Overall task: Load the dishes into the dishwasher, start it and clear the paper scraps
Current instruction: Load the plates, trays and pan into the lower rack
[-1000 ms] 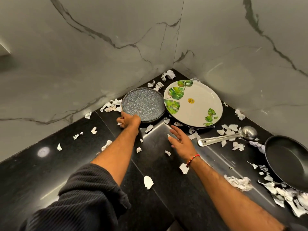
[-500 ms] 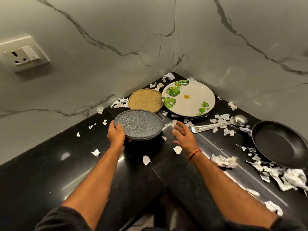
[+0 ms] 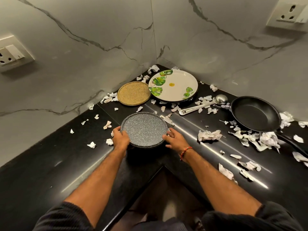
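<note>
A grey speckled plate [image 3: 144,129] is lifted just above the black counter [image 3: 50,164] near its inner corner. My left hand [image 3: 120,136] grips its left rim. My right hand [image 3: 175,140] touches its right rim, fingers spread along the edge. Farther back lie a tan speckled plate [image 3: 134,93] and a white plate with green leaves [image 3: 174,85]. A steel ladle [image 3: 203,105] and a black frying pan [image 3: 255,113] lie to the right. Torn paper scraps [image 3: 209,135] are scattered over the counter.
Marble walls meet in a corner behind the plates. A wall socket [image 3: 11,53] sits on the left wall and another socket [image 3: 290,11] on the right wall. The counter's front edge forms an inward corner below my arms.
The grey plate came off the tan plate and moved toward me in my left hand. My right hand shifted from the counter to the plate's right rim.
</note>
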Demonstrator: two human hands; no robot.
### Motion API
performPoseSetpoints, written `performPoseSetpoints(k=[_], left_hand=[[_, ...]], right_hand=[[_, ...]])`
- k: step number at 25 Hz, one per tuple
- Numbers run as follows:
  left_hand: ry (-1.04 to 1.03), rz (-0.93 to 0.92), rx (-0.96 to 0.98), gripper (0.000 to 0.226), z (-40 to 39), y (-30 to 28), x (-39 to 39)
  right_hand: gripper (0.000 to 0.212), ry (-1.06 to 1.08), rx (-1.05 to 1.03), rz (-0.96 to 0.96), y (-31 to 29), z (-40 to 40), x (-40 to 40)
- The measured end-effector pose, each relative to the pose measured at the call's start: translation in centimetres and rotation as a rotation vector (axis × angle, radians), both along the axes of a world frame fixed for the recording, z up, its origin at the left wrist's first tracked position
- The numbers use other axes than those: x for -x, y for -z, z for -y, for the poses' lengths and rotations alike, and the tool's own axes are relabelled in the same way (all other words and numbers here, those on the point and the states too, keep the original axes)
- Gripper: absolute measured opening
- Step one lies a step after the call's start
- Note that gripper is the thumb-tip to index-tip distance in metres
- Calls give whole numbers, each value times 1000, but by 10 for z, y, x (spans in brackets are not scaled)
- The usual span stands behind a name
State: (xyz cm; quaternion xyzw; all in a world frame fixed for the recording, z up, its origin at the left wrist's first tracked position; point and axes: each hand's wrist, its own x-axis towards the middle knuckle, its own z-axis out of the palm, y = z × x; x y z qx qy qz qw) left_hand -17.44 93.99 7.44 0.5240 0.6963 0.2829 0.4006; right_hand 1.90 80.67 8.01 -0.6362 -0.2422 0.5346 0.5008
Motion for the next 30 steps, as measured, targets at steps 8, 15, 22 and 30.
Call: performPoseSetpoints(k=[8, 15, 22, 30], left_hand=[[120, -80, -35, 35, -5, 17, 28], [327, 330, -87, 33, -6, -2, 11], [777, 401, 88, 31, 61, -27, -54], [1190, 440, 165, 27, 277, -37, -106]], right_hand=[[57, 345, 42, -62, 1, -12, 37], [62, 648, -93, -33, 11, 26, 55], [50, 1007, -227, -1, -12, 142, 48], [56, 1427, -236, 59, -11, 368, 80]])
